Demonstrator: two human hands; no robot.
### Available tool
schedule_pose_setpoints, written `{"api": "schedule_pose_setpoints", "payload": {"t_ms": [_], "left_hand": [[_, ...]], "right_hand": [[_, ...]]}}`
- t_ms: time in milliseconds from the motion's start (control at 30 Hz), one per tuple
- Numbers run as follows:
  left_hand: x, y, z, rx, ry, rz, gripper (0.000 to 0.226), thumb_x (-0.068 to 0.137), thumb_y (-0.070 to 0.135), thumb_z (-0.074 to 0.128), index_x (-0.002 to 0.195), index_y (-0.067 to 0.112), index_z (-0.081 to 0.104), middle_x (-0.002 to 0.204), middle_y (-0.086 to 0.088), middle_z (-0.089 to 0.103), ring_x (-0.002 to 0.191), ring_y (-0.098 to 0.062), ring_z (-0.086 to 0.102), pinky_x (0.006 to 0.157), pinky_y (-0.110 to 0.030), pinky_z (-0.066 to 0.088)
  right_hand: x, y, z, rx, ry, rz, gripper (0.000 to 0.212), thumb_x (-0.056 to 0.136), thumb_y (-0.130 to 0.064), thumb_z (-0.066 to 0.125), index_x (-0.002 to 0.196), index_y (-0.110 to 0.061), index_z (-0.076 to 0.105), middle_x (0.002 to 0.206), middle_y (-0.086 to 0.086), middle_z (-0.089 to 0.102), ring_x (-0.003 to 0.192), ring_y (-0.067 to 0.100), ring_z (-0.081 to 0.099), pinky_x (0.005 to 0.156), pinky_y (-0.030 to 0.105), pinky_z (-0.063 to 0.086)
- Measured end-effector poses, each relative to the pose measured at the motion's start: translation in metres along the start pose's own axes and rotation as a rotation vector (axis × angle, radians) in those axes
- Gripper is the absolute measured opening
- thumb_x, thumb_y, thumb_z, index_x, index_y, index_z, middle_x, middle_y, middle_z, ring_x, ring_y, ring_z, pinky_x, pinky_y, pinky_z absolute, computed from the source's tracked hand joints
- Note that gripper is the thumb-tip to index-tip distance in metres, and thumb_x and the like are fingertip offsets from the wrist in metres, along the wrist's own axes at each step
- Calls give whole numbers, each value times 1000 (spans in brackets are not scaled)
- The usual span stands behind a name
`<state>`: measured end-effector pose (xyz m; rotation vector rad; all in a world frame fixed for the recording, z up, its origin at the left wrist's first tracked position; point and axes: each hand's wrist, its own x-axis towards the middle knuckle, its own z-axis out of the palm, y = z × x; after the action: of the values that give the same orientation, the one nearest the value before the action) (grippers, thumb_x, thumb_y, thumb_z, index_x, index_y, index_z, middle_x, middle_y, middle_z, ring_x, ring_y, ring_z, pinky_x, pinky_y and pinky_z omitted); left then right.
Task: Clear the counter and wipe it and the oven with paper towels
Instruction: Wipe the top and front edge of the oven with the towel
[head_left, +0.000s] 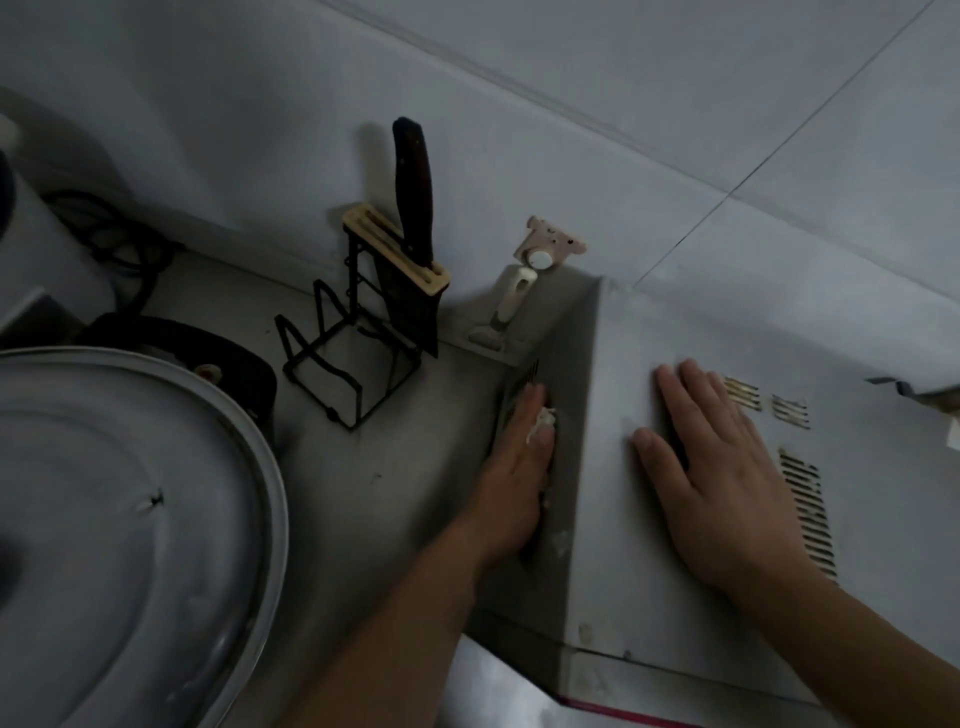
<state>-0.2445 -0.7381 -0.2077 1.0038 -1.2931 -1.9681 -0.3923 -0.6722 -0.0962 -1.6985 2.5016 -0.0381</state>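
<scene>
Both hands are on the oven (623, 467), which stands on the counter (405, 457).
The left hand (519, 467) presses a paper towel (543, 422) on its side with straight fingers; the right hand (722, 467) lies flat on top, fingers slightly apart.

- I'm looking down into a home kitchen, dimly lit.
- Centre of frame: a knife (413, 192) stands in a wire rack (353, 332) on the counter (395, 499).
- Lower left: a large metal pot lid (130, 519).
- Right: a white oven (675, 571) against the tiled wall (571, 104).
</scene>
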Motion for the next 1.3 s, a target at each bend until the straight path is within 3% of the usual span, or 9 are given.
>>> {"api": "schedule_pose_setpoints", "payload": {"t_ms": [267,400,567,733,833,967,1100,1233,1300], "left_hand": [[-54,-9,7,-17,62,57,39,98,55,41,136,59,34,147,41,33,139,15,28,120,-22,24],[-82,-6,4,-14,-4,81,40,104,43,43,137,66,37,153,36,30,144,11,24,123,-28,20],[-103,-2,15,-36,89,107,42,98,49,42,135,68,38,154,30,34,146,3,27,124,-40,21],[-115,16,22,82,59,243,42,104,35,35,146,41,36,158,29,25,148,2,20,118,-16,17],[-106,22,18,76,15,230,42,103,38,35,144,47,34,159,30,23,148,3,18,120,-17,15],[-64,34,15,63,24,80,41,107,38,37,143,56,27,159,23,29,145,6,25,123,-35,23],[-38,44,20,55,101,45,45,107,39,38,151,43,30,159,17,33,144,4,29,122,-32,25],[-46,39,21,-52,121,39,57,105,41,41,150,58,10,154,29,30,140,5,35,118,-29,33],[-50,35,20,-33,126,47,55,104,46,42,146,64,12,153,30,32,139,7,36,118,-32,34]], "right_hand": [[-1,-1,0,27,20,9,69,92,-70,14,155,-40,10,162,-17,2,146,-4,-8,118,23,-1],[-1,-1,2,41,34,2,70,93,-68,15,156,-38,12,163,-13,5,147,-1,-4,120,26,1],[-1,1,2,37,33,5,70,94,-68,15,156,-37,12,164,-12,6,149,2,-2,120,28,2],[0,2,3,43,40,-1,69,95,-67,16,156,-36,13,164,-11,7,150,5,0,121,29,4],[0,3,3,38,39,-6,69,95,-67,16,156,-36,12,164,-10,7,150,5,0,120,29,3],[0,2,2,36,37,-9,69,95,-67,16,156,-36,11,164,-10,7,150,5,-1,119,28,2],[0,3,3,50,60,-5,69,95,-67,18,156,-35,15,164,-9,10,150,7,3,121,30,5],[0,1,3,48,57,3,70,94,-67,18,156,-35,16,164,-9,11,150,7,4,121,31,6],[-1,1,3,51,58,4,70,94,-68,18,156,-35,16,164,-9,11,150,7,4,121,31,7]]}}
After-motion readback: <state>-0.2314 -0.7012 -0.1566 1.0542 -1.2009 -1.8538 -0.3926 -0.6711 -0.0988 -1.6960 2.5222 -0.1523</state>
